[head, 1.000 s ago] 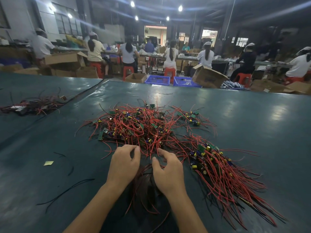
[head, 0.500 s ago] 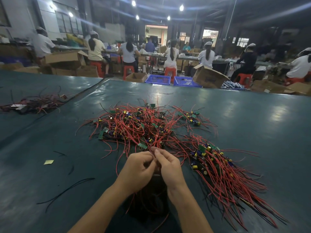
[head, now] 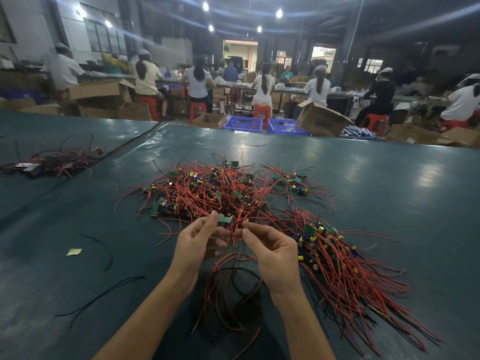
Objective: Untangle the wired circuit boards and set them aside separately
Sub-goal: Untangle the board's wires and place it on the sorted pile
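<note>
no text i can read here: the dark print on the side of the tipped cardboard box past my table is too blurred, and the small green board in my left hand and the red wires in my right hand show no legible marks.

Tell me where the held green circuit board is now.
Head view, centre: the green circuit board is pinched by the left hand at the near edge of the tangled pile, just left of the right hand, which pinches a red wire.
</note>
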Demonstrator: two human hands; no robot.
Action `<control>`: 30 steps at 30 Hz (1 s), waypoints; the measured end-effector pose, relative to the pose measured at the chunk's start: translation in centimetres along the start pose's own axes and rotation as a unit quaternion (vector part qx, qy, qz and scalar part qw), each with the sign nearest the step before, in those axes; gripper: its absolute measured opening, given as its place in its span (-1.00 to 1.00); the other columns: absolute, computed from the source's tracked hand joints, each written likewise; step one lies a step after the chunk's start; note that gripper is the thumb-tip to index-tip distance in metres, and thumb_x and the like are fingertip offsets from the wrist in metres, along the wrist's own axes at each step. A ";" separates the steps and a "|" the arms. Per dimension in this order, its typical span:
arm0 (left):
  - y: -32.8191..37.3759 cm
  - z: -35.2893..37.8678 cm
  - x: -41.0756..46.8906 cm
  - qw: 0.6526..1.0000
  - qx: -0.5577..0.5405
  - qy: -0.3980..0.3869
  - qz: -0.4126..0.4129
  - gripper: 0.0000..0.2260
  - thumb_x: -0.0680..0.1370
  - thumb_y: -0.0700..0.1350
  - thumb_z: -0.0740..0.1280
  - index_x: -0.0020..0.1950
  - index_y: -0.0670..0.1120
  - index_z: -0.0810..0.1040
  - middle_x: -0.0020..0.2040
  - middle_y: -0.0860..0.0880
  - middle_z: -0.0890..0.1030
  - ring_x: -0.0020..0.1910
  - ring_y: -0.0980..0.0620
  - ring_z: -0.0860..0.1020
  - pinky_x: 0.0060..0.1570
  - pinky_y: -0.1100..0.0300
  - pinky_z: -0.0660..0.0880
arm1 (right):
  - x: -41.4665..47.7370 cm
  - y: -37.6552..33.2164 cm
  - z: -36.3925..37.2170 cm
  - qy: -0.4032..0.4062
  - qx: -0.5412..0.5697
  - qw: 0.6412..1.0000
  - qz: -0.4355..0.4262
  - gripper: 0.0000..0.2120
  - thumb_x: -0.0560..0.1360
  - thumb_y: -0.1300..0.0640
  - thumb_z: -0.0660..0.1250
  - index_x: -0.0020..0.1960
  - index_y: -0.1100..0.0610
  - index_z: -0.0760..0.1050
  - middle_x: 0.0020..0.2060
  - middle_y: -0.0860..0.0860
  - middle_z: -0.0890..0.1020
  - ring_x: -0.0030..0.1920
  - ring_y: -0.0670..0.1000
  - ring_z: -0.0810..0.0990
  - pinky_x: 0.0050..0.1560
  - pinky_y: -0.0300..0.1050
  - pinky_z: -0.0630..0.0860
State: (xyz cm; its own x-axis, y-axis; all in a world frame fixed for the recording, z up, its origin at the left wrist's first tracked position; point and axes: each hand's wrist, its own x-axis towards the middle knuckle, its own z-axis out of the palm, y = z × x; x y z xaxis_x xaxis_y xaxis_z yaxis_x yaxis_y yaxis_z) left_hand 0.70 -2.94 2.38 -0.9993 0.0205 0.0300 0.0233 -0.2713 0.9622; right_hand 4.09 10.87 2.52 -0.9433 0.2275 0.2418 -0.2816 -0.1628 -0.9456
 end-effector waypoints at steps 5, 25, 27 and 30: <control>0.4 0.0 0.0 0.997 -0.069 -0.007 0.019 -0.87 0.50 -0.16 0.34 0.00 -0.18 0.60 -0.28 -0.11 0.60 -0.37 0.06 0.61 -0.42 0.26 0.53 | 0.0 -0.1 -0.1 -0.003 -0.050 0.998 -0.026 -0.83 0.44 0.33 0.48 -0.14 0.06 0.68 -0.25 -0.02 0.74 -0.21 -0.11 0.69 -0.18 -0.33 0.55; 1.2 -0.2 -0.8 0.986 -0.118 -0.069 0.096 -0.69 0.50 -0.26 0.09 -0.22 -0.04 0.59 -0.16 -0.09 0.63 -0.24 0.00 0.59 -0.31 0.21 0.54 | -0.8 0.0 1.9 -0.041 0.012 0.997 0.067 -0.67 0.45 -0.19 0.28 -0.10 -0.01 0.72 -0.18 0.11 0.73 -0.16 0.03 0.68 -0.17 -0.20 0.55; 1.4 -0.2 -0.9 0.984 -0.130 -0.087 0.089 -0.77 0.42 -0.21 0.12 -0.23 -0.06 0.58 -0.16 -0.11 0.62 -0.22 0.00 0.59 -0.29 0.19 0.55 | -0.8 -0.1 2.0 -0.029 0.061 0.994 0.090 -0.71 0.43 -0.14 0.33 -0.09 0.02 0.72 -0.12 0.09 0.74 -0.08 0.06 0.71 -0.24 -0.19 0.59; 1.3 -0.2 -0.9 0.986 -0.108 -0.083 0.099 -0.72 0.47 -0.28 0.07 -0.20 -0.10 0.56 -0.15 -0.14 0.64 -0.22 -0.02 0.59 -0.31 0.19 0.54 | -0.7 -0.1 1.8 0.019 0.089 0.992 0.086 -0.86 0.51 0.03 0.38 -0.06 0.03 0.70 -0.04 0.05 0.74 0.00 0.05 0.69 -0.20 -0.15 0.60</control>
State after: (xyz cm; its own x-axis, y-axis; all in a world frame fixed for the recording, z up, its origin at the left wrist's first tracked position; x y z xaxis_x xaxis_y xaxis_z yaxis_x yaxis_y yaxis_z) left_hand 1.66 -3.53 3.51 -0.9569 0.0996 0.2728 0.1928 -0.4845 0.8533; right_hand 4.49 8.99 2.87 -0.9739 0.2164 0.0691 -0.1469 -0.3677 -0.9183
